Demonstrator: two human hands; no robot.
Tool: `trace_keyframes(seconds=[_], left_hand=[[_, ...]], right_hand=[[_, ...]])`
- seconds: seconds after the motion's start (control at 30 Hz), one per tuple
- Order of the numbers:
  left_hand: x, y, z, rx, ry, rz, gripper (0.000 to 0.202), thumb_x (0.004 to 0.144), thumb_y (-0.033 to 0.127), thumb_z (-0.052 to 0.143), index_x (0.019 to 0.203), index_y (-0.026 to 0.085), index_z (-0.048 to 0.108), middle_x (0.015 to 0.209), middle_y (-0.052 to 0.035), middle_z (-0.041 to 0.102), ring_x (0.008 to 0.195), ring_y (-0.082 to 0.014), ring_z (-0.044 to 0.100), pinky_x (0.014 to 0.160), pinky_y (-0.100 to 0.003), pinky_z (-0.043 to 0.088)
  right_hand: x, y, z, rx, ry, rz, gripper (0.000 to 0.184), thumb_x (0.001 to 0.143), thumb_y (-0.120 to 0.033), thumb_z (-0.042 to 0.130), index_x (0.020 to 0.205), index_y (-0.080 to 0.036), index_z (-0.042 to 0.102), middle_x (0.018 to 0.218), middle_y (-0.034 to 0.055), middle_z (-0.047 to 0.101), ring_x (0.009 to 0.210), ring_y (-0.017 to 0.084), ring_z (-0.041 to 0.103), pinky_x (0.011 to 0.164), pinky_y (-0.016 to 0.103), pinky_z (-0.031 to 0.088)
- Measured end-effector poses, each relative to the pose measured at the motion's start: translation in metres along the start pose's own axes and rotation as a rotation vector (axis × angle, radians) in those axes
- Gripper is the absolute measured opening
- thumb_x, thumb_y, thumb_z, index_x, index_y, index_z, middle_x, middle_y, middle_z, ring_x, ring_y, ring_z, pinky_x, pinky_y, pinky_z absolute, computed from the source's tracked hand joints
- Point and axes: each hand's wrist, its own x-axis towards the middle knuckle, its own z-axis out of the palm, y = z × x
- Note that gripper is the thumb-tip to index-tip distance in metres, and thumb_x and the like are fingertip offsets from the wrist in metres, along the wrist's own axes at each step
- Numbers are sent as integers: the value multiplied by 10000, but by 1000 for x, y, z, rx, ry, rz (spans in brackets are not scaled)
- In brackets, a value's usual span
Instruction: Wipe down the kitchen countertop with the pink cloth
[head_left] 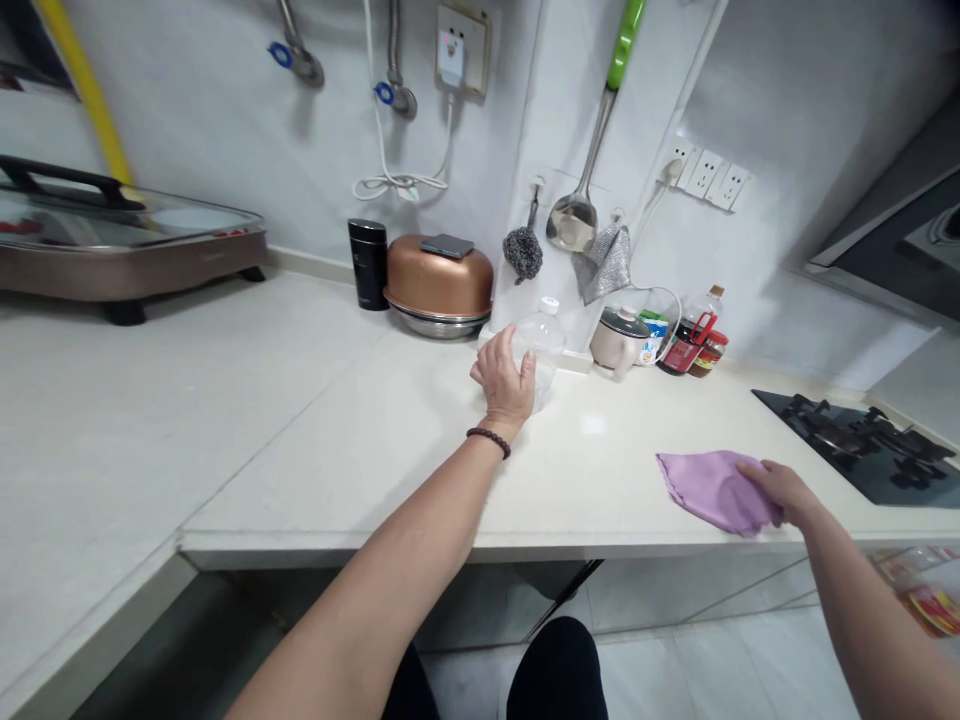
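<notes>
One purple cloth (709, 485) spreads leftward from the right-hand fingers (756, 473)

Here's the left grip (504, 380), dark beaded bracelet (491, 436) at the wrist, right up at a clear plastic bottle with a white cap (550, 332), though whether it clasps can't be told! Across to the right grip (784, 493), pinching a thin lilac cloth (709, 485) near the front edge of the smooth white desk (592, 500)! Behind, a steel ladle with a green handle (574, 220) hangs on the wall.
</notes>
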Motion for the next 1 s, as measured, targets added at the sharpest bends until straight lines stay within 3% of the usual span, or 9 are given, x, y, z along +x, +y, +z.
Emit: trace_keyframes(seconds=[0.17,0.27,0.43,0.53,0.6,0.77,0.87,0.93,1.0], left_hand=[[0,1,-1,-14,5,-10,553,1039,468,445,1498,176,542,1506,-179,587,1387,-336,500,1156,-499,339],[0,2,-2,-25,7,-8,554,1032,452,453,1500,170,539,1510,-182,585,1391,-338,500,1162,-506,334],[0,5,-3,-32,-2,-11,547,1024,423,461,1505,175,536,1519,-179,579,1405,-332,490,1174,-508,330],[0,5,-3,-28,-3,-8,543,1027,412,457,1508,173,531,1514,-183,578,1408,-335,489,1173,-515,330],[-1,5,-3,-28,-2,-6,542,1031,418,455,1511,178,528,1514,-183,575,1413,-339,485,1170,-517,331],[-1,4,-3,-37,2,13,547,1047,449,441,1514,176,526,1515,-187,574,1401,-332,493,1162,-507,337],[-1,5,-3,-42,2,13,545,1052,459,437,1510,180,533,1516,-182,578,1404,-328,490,1163,-505,338],[-1,6,-3,-40,-3,7,535,1052,450,439,1507,185,537,1515,-176,582,1409,-324,488,1171,-503,331],[-1,6,-4,-37,-9,4,528,1048,431,443,1504,181,538,1517,-174,583,1412,-322,489,1179,-505,323]], right_hand=[[4,-52,-54,183,248,-118,508,820,-551,702,1101,-129,727,754,102,698,592,205,596,473,296,404],[-10,-88,-64,130,252,-236,448,819,-546,670,1030,-155,728,741,81,681,592,189,570,507,302,402],[-48,-122,-8,111,97,-474,351,752,-548,667,855,-213,679,706,15,675,638,186,584,542,275,429],[-58,-122,35,137,-47,-466,412,763,-604,651,897,-216,688,746,26,701,661,205,617,543,287,447],[-54,-114,53,112,-50,-402,441,784,-600,642,974,-208,706,814,50,729,714,226,655,579,304,478],[-26,-80,57,-130,124,-344,577,865,-489,594,1355,-191,659,1170,116,754,933,280,711,838,412,562],[-21,-69,58,-177,188,-609,577,929,-533,547,1415,-241,652,1500,122,600,1196,328,655,1018,487,537],[-25,-67,66,-207,120,-820,568,976,-577,497,1441,-288,648,1621,78,488,1432,347,495,1151,533,452],[-32,-67,79,-290,-20,-895,568,1027,-592,406,1503,-346,594,1670,26,421,1561,336,321,1224,607,345]])
